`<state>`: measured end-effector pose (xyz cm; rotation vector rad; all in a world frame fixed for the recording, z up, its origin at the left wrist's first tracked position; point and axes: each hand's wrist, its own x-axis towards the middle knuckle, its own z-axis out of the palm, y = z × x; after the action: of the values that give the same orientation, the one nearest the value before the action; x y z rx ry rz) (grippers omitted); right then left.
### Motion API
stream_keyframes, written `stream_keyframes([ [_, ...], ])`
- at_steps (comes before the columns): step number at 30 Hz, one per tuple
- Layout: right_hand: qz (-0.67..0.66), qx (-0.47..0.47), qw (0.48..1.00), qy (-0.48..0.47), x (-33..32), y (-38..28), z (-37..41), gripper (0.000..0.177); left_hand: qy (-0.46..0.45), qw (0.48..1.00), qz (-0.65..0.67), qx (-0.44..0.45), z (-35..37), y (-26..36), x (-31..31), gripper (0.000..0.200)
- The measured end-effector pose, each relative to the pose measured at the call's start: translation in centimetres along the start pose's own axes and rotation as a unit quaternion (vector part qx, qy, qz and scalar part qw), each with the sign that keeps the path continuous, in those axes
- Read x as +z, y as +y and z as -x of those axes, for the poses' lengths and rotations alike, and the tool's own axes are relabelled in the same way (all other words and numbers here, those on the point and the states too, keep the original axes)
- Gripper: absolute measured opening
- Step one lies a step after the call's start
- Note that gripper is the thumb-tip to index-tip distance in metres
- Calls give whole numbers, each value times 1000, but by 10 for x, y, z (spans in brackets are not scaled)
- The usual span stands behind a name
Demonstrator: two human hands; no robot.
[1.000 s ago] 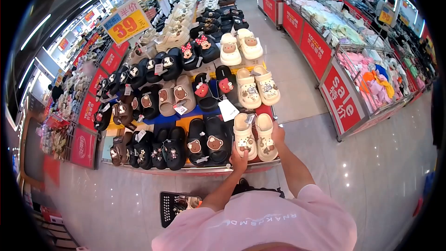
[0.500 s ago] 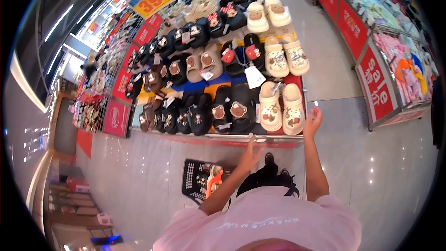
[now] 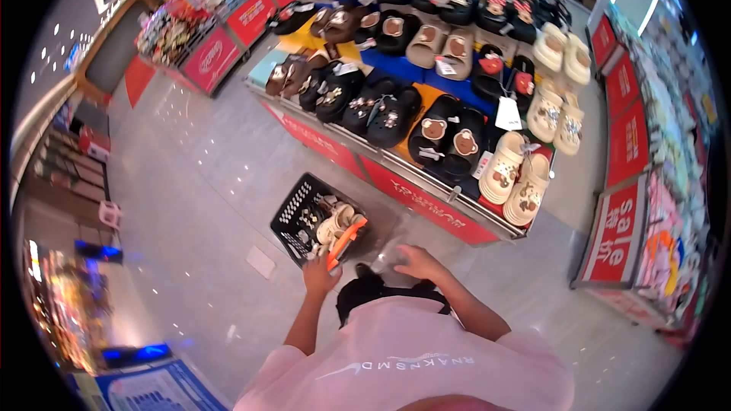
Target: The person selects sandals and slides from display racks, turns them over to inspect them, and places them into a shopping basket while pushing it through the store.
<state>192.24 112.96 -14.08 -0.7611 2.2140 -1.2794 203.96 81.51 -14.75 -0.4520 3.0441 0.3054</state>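
A black shopping basket [image 3: 288,205] with an orange handle [image 3: 348,243] stands on the floor in front of me. Cream and black clogs [image 3: 332,222] lie inside it. My left hand [image 3: 321,277] is at the near side of the basket, by the lower end of the handle, thumb apart from the fingers. Over the floor to the right of the basket, my right hand [image 3: 423,264] is held with its fingers apart and nothing in it. The nearest shoes on the display are cream clogs with charms [image 3: 502,169], beyond my right hand.
The display table [image 3: 426,196] with a red front holds rows of black, brown and cream clogs and slides. A rack with a red sale sign [image 3: 614,230] stands at the right. Another red-fronted bin [image 3: 210,59] is at the back left.
My view has turned left and the basket now sits nearer the middle. Both hands have drawn back from the table edge; the left is now beside the basket.
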Motion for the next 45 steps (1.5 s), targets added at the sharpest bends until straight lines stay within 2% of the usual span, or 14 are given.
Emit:
stream_keyframes([
  [1, 44, 2, 998, -45, 2, -27, -22, 63, 20, 1000, 12, 17, -13, -10, 6, 54],
  [3, 99, -28, 994, -33, 14, -86, -66, 69, -71, 995, 70, -10, -37, -33, 29, 46],
  [5, 228, -83, 970, -20, 57, -96, -118, 69, -140, 982, 126, -6, -56, -56, 66, 35],
  [8, 428, -220, 875, -55, 114, -81, -184, 55, -70, 985, 154, -24, -55, -44, 39, 28],
  [11, 572, -20, 791, -216, 166, -71, -225, 30, -44, 979, 191, -51, -56, -53, 35, 28],
  [13, 534, -171, 824, -77, 173, -35, -231, 11, -25, 966, 252, -53, -58, -64, 23, 28],
  [15, 559, -135, 812, -103, 174, -41, -241, 10, 20, 966, 253, -55, -63, -74, 55, 24],
  [17, 522, -141, 832, -122, 175, -71, -257, 14, 7, 960, 275, -43, -69, -87, 26, 22],
  [24, 613, -54, 757, -221, 195, -93, -324, 16, 23, 953, 297, -56, -109, -130, 13, 21],
  [31, 560, -40, 792, -239, 211, -133, -381, 19, 10, 964, 257, -68, -150, -174, -6, 22],
  [35, 530, -43, 819, -217, 234, -118, -423, 21, 2, 963, 257, -87, -176, -201, -22, 23],
  [38, 552, -35, 786, -274, 242, -136, -449, 23, -19, 952, 273, -135, -199, -220, -27, 23],
  [42, 528, 52, 792, -302, 258, -155, -481, 32, -46, 954, 273, -117, -222, -251, -34, 22],
  [45, 521, 47, 778, -348, 273, -157, -504, 36, -75, 957, 246, -134, -236, -275, -38, 21],
])
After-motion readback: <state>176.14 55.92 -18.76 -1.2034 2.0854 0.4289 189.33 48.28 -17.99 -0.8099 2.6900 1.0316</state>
